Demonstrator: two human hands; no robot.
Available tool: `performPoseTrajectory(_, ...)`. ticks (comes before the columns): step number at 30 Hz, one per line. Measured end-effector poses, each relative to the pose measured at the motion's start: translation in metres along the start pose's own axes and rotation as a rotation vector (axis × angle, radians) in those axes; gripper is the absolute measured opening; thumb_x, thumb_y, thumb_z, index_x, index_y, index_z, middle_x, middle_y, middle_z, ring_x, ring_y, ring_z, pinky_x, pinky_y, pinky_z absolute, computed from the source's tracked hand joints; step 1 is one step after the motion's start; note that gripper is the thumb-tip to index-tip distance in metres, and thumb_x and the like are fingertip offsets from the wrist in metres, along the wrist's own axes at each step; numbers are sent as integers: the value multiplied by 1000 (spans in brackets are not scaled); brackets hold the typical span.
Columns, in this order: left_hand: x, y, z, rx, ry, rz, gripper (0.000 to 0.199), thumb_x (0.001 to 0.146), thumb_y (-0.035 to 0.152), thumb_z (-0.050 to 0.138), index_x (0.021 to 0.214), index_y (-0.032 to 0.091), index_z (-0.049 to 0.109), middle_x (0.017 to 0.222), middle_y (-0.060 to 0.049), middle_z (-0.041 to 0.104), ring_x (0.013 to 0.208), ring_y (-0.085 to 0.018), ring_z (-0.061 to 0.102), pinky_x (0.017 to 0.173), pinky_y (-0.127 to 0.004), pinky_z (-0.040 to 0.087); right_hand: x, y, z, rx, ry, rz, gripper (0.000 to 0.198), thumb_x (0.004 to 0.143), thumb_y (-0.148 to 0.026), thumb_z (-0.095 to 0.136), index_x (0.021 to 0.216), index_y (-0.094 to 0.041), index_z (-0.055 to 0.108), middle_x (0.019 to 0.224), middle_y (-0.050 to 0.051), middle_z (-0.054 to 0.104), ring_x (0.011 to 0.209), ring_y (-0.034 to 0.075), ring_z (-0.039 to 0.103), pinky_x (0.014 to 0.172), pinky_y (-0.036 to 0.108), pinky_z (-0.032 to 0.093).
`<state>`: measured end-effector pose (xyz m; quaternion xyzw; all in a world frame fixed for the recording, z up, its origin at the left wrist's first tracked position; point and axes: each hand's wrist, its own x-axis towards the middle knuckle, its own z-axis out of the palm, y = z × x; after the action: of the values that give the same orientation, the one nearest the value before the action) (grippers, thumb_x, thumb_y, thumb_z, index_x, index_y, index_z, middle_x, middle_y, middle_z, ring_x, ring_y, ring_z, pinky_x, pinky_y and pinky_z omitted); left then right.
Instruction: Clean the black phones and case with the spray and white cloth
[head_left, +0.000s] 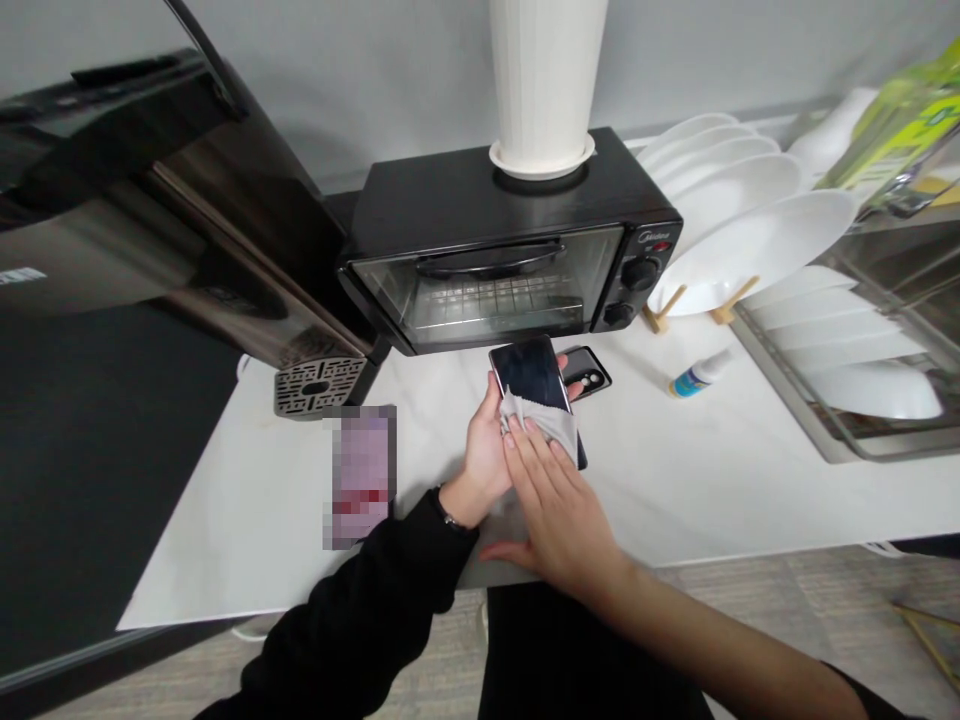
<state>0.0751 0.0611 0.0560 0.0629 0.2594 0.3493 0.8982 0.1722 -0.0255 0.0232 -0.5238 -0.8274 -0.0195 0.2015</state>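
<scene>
A dark-screened smartphone (531, 368) lies in my left hand (489, 448), whose fingers wrap under it and show at its right edge. Over the lower part of the screen is a grey cleaning cloth (559, 425). My right hand (559, 500) lies on this cloth with its fingers stretched out flat and its thumb spread to the left. The cloth is pressed between the fingers and the phone. Just behind the phone, a phone case (589, 370) with camera cutouts rests on the white counter (660, 480), partly hidden by my left fingertips.
A small spray bottle (697, 375) stands on the right. Behind my hands is a black toaster oven (480, 210) carrying a white pot (547, 80). White plates (757, 240) and a dish rack (825, 430) fill the right. A coffee machine (322, 385) and a blurred-out purple item (365, 470) are left.
</scene>
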Motion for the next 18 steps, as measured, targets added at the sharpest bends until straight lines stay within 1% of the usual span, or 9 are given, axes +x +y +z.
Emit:
performPoseTrajectory(2, 2, -1, 1, -25, 42, 59, 73, 108, 64, 28, 148, 12, 61, 129, -17, 76, 123, -31, 72, 113, -44, 52, 5, 8, -3, -13, 1, 17, 118, 91, -88, 34, 166, 1, 20, 174, 20, 25, 164, 33, 19, 130, 48, 26)
performPoseTrajectory(5, 4, -6, 3, -76, 141, 177, 58, 112, 50, 31, 149, 16, 60, 130, -10, 77, 128, -23, 70, 118, -35, 47, 17, 22, -9, -32, 32, 69, 119, 92, -87, 37, 165, 5, 19, 175, 24, 17, 165, 37, 13, 131, 53, 24)
performPoseTrajectory(7, 4, -3, 4, -63, 128, 150, 61, 111, 52, 30, 148, 13, 60, 130, -12, 76, 127, -24, 70, 116, -36, 49, 14, 17, -8, -18, 30, 36, 125, 88, -91, 38, 164, 7, 20, 175, 25, 17, 165, 38, 12, 130, 53, 24)
performPoseTrajectory(9, 3, 3, 4, -26, 69, 99, 70, 109, 61, 29, 147, 12, 62, 132, -15, 75, 125, -29, 71, 112, -41, 53, 1, 6, -3, 6, 2, -41, 129, 85, -94, 38, 164, 6, 22, 174, 25, 23, 164, 36, 15, 129, 51, 28)
performPoseTrajectory(12, 2, 4, 4, 23, 49, 99, 72, 107, 65, 31, 146, 13, 63, 133, -16, 74, 128, -32, 70, 111, -45, 54, -13, 2, -1, 1, -31, -71, 123, 87, -91, 39, 165, 2, 22, 173, 21, 30, 164, 33, 19, 129, 48, 30)
performPoseTrajectory(14, 4, -4, 4, 27, 113, 98, 66, 109, 58, 34, 147, 12, 61, 136, -16, 73, 133, -30, 66, 116, -41, 50, -6, 12, -5, -16, -22, -39, 118, 91, -88, 37, 166, 1, 21, 174, 20, 26, 164, 32, 18, 129, 49, 28)
performPoseTrajectory(16, 6, -12, 4, -13, 212, 173, 55, 112, 45, 33, 151, 15, 57, 139, -12, 72, 138, -22, 62, 121, -32, 44, 8, 21, -10, -29, 6, 35, 115, 94, -85, 35, 166, 2, 18, 176, 22, 19, 165, 35, 15, 129, 53, 26)
performPoseTrajectory(17, 6, -13, 5, -32, 244, 210, 52, 113, 41, 31, 153, 18, 55, 141, -9, 71, 140, -19, 61, 122, -30, 42, 14, 22, -11, -31, 20, 66, 114, 95, -84, 35, 166, 3, 16, 176, 23, 17, 165, 36, 13, 129, 54, 26)
performPoseTrajectory(18, 6, -12, 5, -39, 256, 205, 52, 113, 41, 30, 153, 19, 55, 140, -8, 72, 139, -18, 62, 122, -30, 42, 16, 20, -11, -28, 27, 81, 115, 94, -84, 35, 166, 4, 15, 176, 24, 15, 165, 37, 12, 129, 55, 27)
